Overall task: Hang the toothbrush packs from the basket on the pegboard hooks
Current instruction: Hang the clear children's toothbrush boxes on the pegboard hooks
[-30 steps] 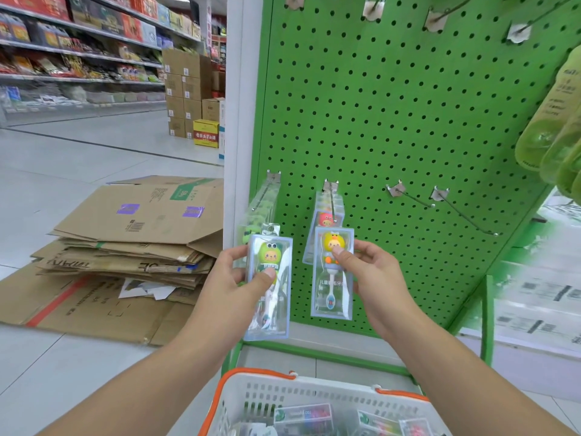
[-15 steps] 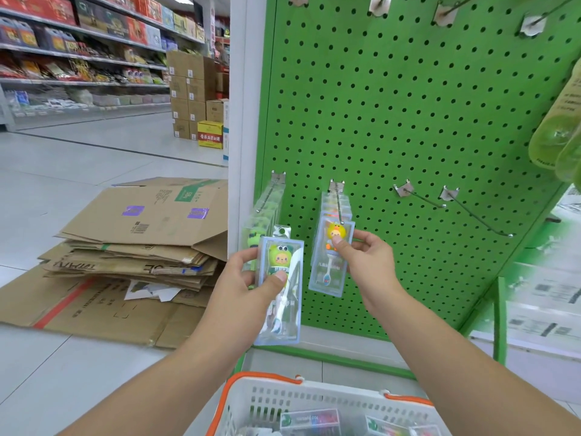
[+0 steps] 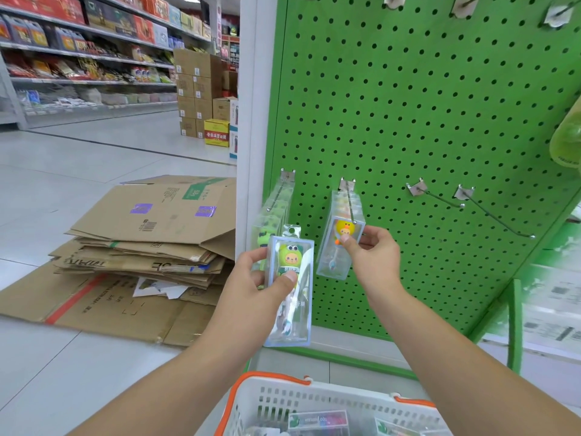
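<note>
The left hand (image 3: 251,278) grips a clear toothbrush pack with a green frog figure (image 3: 289,291), thumb pressed on its front, holding it upright in front of the green pegboard (image 3: 408,105). The right hand (image 3: 372,256) pinches a pack with a yellow duck figure (image 3: 341,243) at the tip of the second hook (image 3: 348,199), where similar packs already hang. More frog packs hang on the hook to the left (image 3: 278,196). Two bare hooks (image 3: 440,196) jut out to the right. Below, a white basket with orange handles (image 3: 314,401) holds more packs. Flattened cardboard boxes (image 3: 141,240) lie on the floor.
</note>
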